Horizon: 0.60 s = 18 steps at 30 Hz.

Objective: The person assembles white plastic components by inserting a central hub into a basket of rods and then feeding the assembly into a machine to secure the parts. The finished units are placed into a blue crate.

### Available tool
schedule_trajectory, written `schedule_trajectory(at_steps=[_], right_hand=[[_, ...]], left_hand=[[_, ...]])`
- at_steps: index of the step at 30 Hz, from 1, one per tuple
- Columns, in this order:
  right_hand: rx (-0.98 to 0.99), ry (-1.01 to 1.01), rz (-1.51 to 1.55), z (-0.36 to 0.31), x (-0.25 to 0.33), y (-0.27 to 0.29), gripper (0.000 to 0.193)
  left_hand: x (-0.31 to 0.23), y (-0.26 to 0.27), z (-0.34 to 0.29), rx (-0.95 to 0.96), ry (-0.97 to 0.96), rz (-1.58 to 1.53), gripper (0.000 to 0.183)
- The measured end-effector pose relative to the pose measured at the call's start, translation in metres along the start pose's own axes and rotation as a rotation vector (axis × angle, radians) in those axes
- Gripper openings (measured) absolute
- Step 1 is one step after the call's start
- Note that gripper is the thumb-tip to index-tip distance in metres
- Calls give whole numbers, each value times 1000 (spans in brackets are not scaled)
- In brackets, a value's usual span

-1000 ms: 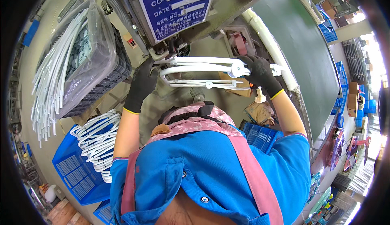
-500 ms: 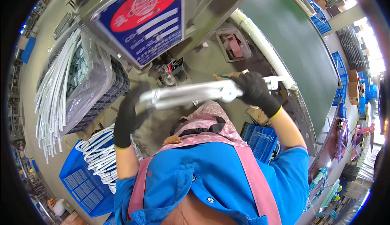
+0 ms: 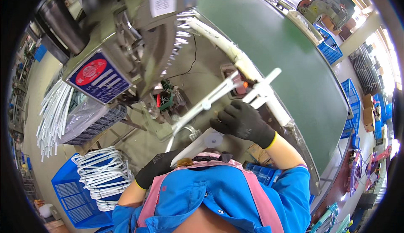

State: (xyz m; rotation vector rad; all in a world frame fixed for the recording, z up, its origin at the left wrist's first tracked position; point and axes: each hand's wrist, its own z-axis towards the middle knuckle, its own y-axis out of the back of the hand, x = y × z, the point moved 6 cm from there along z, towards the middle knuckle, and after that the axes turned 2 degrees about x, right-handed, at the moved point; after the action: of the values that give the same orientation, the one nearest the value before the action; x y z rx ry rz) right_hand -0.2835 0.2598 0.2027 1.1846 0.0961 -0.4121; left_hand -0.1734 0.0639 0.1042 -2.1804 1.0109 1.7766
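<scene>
My right hand (image 3: 245, 121), in a black glove with a yellow cuff, is closed around a white folding tube frame (image 3: 198, 146) near its upper right end. Lower down at the left, my left hand (image 3: 156, 168), gloved the same way, grips the frame's lower end; the frame hides part of its fingers. The frame slants in front of my body, its arms spread apart, with a round grey joint (image 3: 213, 140) between the hands. Its upper right end is over the padded edge (image 3: 248, 71) of the green table (image 3: 277, 48); whether they touch I cannot tell.
A metal machine with a blue and red plate (image 3: 99, 77) stands at the upper left. Beyond it are long white tubes (image 3: 52, 123) by a dark crate (image 3: 99, 125). A blue basket (image 3: 78, 203) with bent white tubes (image 3: 103, 176) sits at the lower left.
The frame has swung from nearly level to a steep slant and its arms have spread. My left hand has dropped toward my body; the right has shifted slightly left and down. The view has turned.
</scene>
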Motion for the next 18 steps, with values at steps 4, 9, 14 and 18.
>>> schedule_trajectory(at_steps=[4, 9, 14, 18], right_hand=[[26, -94, -431, -55, -35, 74, 17], [-45, -569, -742, -145, -173, 108, 51], [465, -994, -588, -209, -288, 3, 77], [367, -449, -69, -178, -245, -134, 57]], left_hand=[[-85, -9, 52, -278, -373, 608, 55], [-188, 7, 180, -991, -626, 1242, 61], [-114, -34, 239, -626, -507, 913, 49], [105, -88, 177, -566, -98, 726, 41]])
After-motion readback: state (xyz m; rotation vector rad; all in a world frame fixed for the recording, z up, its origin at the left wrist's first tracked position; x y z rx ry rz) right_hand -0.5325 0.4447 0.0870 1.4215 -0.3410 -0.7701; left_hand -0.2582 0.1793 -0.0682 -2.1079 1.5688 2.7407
